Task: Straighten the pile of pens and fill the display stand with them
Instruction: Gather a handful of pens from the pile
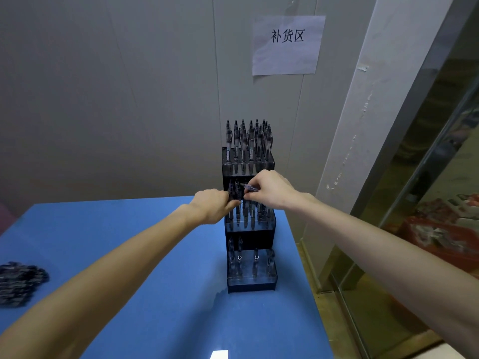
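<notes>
Both hands at the middle tier of the display stand [249, 229], which stands on the blue counter [155, 255] near its far right edge.

Right hand [269, 190]: fingers curled, pinching one pen [249, 187] by its near end. The pen's long axis lies close to horizontal, pointing away from the hand toward the left, just above the middle-tier holes. The pens already seated there stand upright, directly below the fingertips. Judgement: the coming move turns on this mismatch. The pen must swing from lying across to upright before it can drop into a hole.

Left hand [213, 206]: fingers curled in among the upright pens at the tier's left side, just beside the right hand. It appears to hold several pens, but the grip is hidden by the knuckles, so I cannot tell for sure.

The right hand carries the pen and is nearer a free hole. Which hole is open cannot be made out.

Top tier looks full. Bottom tier holds only a few pens, many holes bare.

Pile of pens [20, 282]: on the counter well to the left of both hands and nearer the person, beyond the left forearm.
</notes>
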